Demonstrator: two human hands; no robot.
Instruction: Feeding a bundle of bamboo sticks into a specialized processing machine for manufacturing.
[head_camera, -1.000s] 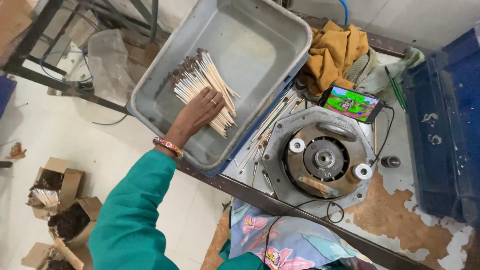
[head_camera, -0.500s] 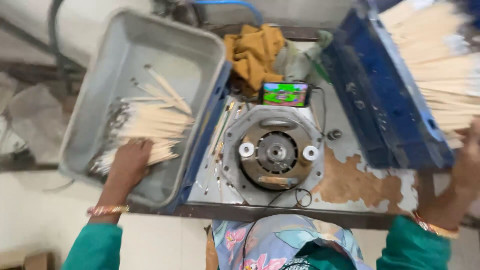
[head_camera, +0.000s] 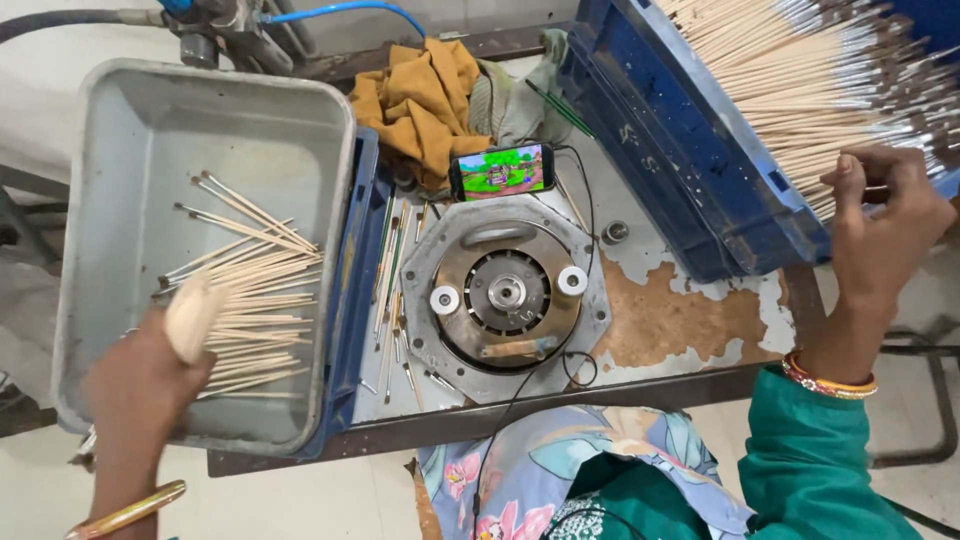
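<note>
The left hand (head_camera: 140, 385) is over the near edge of the grey tray (head_camera: 110, 160), and its grip is closed around a bundle of thin sticks (head_camera: 250, 320); the round cut end of the bundle shows just above the knuckles. The bundle fans out to the right across the tray floor, and a few loose sticks lie a little farther up in the same tray, at different angles. The right hand (head_camera: 885, 225) is at the blue crate (head_camera: 680, 150) on the right side; its fingers are curled against the lower edge of a big pile of sticks (head_camera: 820, 70) that fills the crate, but I cannot tell if the grip really holds any of them. Between the tray and the crate, on the bench (head_camera: 690, 320), sits a round metal machine (head_camera: 505, 292) with two white rollers on its disc. Some more sticks lie on the bench just left of the machine, beside the tray wall. Behind the machine stands a phone (head_camera: 502, 170) with a bright screen, and behind it lies a crumpled yellow cloth (head_camera: 425, 95).
</note>
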